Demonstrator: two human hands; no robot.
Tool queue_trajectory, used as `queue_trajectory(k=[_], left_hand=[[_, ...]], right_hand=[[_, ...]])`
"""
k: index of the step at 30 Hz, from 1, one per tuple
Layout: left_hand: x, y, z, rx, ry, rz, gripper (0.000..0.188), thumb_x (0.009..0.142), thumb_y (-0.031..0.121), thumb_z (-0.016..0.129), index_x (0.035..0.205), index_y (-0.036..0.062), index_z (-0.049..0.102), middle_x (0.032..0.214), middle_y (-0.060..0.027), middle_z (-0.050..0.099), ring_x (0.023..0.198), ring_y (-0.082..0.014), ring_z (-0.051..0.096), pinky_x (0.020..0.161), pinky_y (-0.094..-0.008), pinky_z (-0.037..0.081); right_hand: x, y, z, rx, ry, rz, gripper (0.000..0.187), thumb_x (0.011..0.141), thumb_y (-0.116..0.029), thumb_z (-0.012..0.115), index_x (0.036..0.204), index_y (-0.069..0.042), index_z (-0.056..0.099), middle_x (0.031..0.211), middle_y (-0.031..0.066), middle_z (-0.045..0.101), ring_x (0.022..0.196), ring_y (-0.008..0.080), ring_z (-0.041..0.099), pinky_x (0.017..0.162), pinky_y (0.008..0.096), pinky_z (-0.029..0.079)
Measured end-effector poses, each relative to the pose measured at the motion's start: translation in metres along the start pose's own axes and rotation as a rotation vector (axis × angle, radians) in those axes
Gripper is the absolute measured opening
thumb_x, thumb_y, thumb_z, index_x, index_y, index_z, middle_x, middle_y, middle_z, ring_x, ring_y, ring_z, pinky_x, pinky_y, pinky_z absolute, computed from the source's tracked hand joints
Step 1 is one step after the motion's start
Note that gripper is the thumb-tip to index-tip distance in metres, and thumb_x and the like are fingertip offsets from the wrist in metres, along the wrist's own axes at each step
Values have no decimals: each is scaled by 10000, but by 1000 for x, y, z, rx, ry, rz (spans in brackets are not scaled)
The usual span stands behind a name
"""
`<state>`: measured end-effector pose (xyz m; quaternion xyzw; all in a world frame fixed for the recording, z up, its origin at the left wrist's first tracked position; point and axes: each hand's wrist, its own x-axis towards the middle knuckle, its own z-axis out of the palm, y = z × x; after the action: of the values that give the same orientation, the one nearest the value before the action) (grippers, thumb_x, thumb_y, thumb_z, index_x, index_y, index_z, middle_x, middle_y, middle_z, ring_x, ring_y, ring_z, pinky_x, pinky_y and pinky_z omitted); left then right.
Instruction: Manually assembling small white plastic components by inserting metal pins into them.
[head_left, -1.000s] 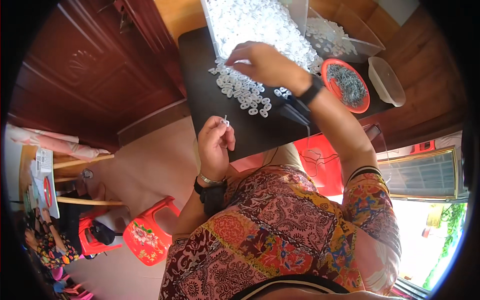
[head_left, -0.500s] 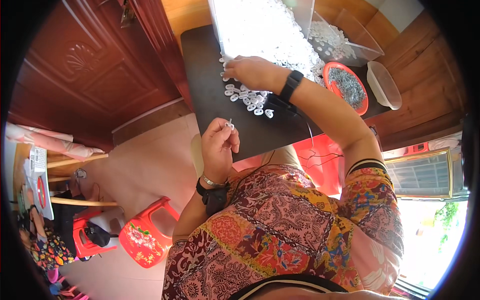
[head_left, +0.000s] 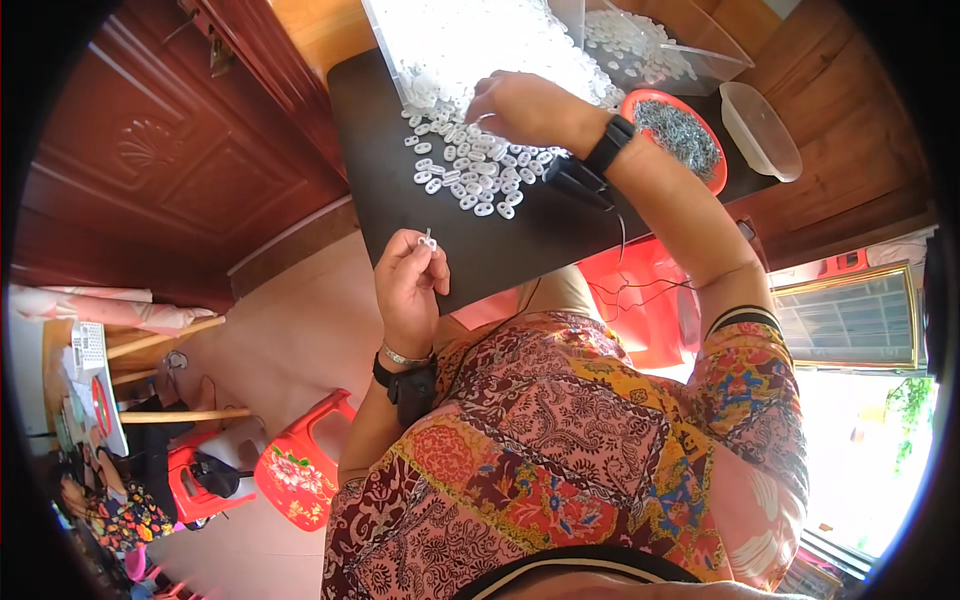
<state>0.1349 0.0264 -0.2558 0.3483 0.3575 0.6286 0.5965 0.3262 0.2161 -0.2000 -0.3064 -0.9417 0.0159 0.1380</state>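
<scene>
My left hand [head_left: 408, 280] is held just off the table's near left corner, closed in a pinch. A small white plastic piece [head_left: 428, 243] with a thin metal pin standing up from it sits between the thumb and fingers. My right hand [head_left: 528, 108] reaches over a heap of oval white plastic pieces [head_left: 478, 165], each with two holes. Its bent fingers are a little apart, touching pieces at the mouth of a clear plastic bin [head_left: 392, 50]; their tips are partly hidden. The bin is full of the same pieces and glares with light.
On the dark table [head_left: 362, 140] stand an orange-red bowl of small metal pins [head_left: 722, 178], an oval translucent tub [head_left: 735, 115] and another clear bin [head_left: 735, 62]. A black corded device [head_left: 578, 185] lies under my right wrist. A red stool [head_left: 295, 480] and another person [head_left: 125, 505] are at left.
My right hand has moved from the bin's left corner up and to the right across its mouth. More white pieces now lie spread on the table. My left hand keeps its pinch.
</scene>
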Motion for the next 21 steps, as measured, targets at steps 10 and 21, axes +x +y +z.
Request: queue_trajectory(k=[10,21], left_hand=[[-3,-1,4,68,-10,2,145,893,149,450,825,31,500,662,-38,497,535,-105,439,496,-217,348],[5,5,7,53,-23,-23,133,890,146,448,833,34,494,662,-40,493,543,-111,442,497,-225,353]], right_hand=[[56,-30,35,83,-168,19,249,758,-85,544,956,-113,693,915,134,655,879,303,629,786,392,489],[37,-15,18,263,56,-27,222,775,-52,606,995,-44,636,873,118,652,847,280,627,760,369,484]])
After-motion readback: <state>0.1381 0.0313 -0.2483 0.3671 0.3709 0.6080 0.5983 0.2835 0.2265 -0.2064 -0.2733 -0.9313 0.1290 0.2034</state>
